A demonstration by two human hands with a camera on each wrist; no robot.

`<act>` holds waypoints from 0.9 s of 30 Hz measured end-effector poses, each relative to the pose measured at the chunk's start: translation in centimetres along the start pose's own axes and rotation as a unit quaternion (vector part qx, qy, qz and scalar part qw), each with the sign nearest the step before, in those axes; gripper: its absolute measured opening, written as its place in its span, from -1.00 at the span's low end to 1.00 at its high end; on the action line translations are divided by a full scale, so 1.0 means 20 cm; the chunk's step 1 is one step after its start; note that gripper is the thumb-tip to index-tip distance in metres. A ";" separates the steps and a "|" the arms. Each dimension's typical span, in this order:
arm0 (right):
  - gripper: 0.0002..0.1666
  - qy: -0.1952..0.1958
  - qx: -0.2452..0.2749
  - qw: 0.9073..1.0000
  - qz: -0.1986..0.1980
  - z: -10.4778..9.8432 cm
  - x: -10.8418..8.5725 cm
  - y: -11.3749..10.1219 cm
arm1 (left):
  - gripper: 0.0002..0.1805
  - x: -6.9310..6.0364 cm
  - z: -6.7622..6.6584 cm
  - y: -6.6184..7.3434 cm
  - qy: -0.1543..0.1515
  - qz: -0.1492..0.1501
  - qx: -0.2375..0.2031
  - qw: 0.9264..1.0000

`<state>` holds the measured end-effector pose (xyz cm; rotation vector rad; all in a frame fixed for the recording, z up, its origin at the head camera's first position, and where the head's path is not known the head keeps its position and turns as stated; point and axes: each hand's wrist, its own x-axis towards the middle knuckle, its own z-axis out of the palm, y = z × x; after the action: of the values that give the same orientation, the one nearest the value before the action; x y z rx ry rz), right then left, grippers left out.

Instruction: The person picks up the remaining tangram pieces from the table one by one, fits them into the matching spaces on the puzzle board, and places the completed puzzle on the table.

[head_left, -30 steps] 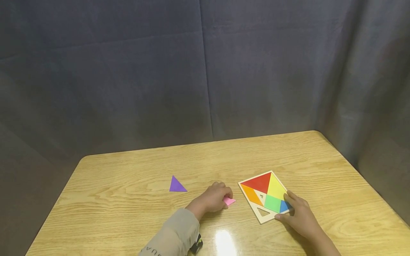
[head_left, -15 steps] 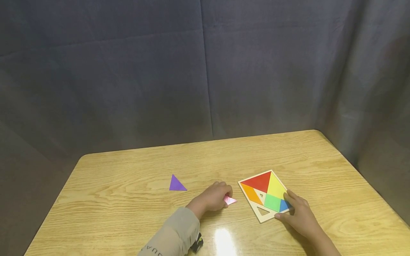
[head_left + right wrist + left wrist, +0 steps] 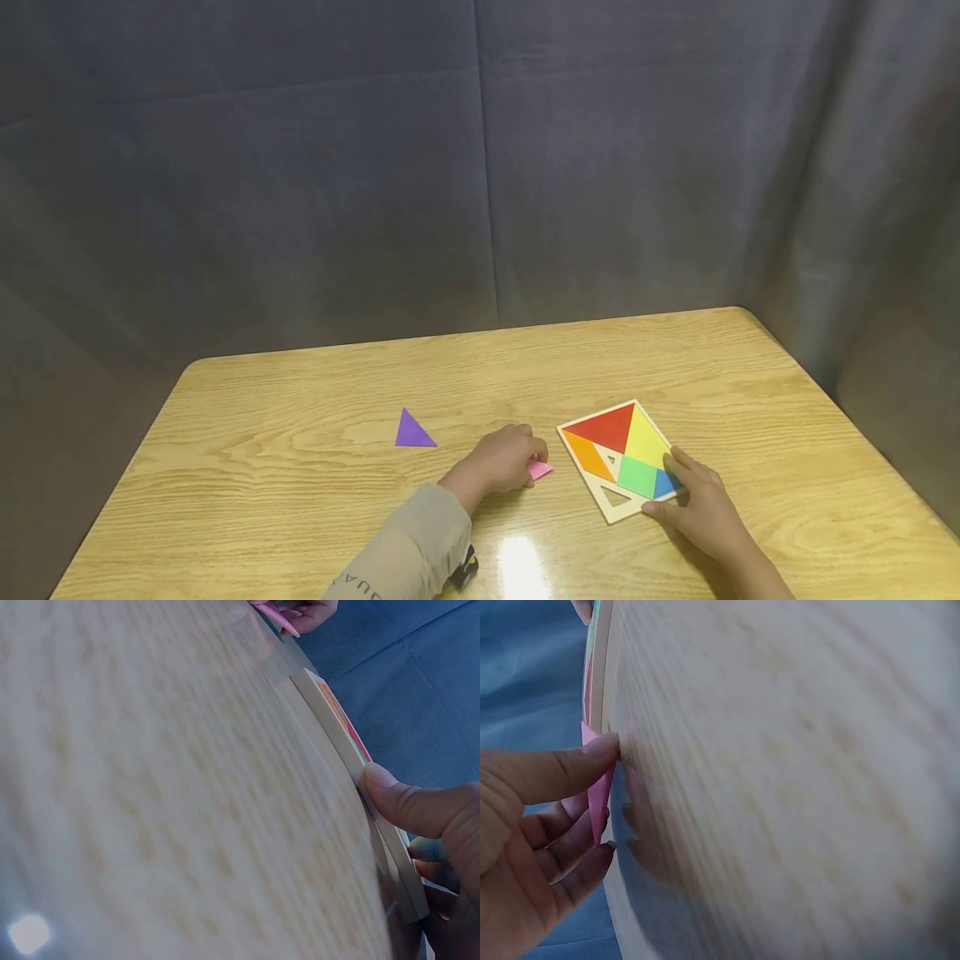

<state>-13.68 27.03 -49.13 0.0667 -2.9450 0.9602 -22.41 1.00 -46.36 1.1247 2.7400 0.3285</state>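
Note:
My left hand (image 3: 502, 458) pinches a small pink tangram piece (image 3: 540, 470) between thumb and fingers, close above the table. In the left wrist view the pink piece stands tilted under the thumb, and its full outline is partly covered by the fingers. My right hand (image 3: 703, 507) grips the near right corner of the wooden tangram tray (image 3: 609, 511), thumb on its front edge and fingers over the blue piece (image 3: 666, 483). Red (image 3: 603, 427), yellow (image 3: 645, 435), orange (image 3: 588, 457) and green (image 3: 637, 477) pieces lie in the tray. Two triangular holes show in its bare wood.
A purple triangle (image 3: 413, 432) lies flat on the wooden table (image 3: 300, 500), left of the left hand. Grey curtains (image 3: 337, 167) hang behind the table and along its sides. A dark device (image 3: 465, 569) sits by the left sleeve cuff.
The pink piece has tilted slightly in the left hand's fingers, catching light half a second ago and looking plain pink now. Both hands and the tray are nearly where they were.

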 end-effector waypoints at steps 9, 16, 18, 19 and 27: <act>-0.03 0.005 0.001 1.000 -0.002 0.00 0.00 0.00 | -0.73 0.01 0.00 0.00 0.008 0.007 0.004 1.000; -0.03 0.002 0.005 1.000 0.003 0.01 -0.01 0.00 | -0.84 0.00 0.00 0.00 0.024 0.010 -0.011 1.000; -0.02 0.002 0.006 1.000 0.003 0.01 -0.01 0.00 | -0.84 0.00 0.00 0.00 0.024 0.008 -0.021 0.999; -0.02 0.001 0.008 1.000 0.003 0.01 -0.01 0.01 | -0.87 0.00 0.00 0.00 0.024 0.007 -0.027 0.999; 0.03 -0.006 0.018 1.000 0.006 0.01 0.00 0.01 | -0.91 0.01 0.00 -0.02 0.019 -0.006 -0.093 0.995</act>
<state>-13.61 27.17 -49.37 0.0560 -2.9431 1.0184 -22.76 0.84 -46.48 1.0640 2.6788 0.5962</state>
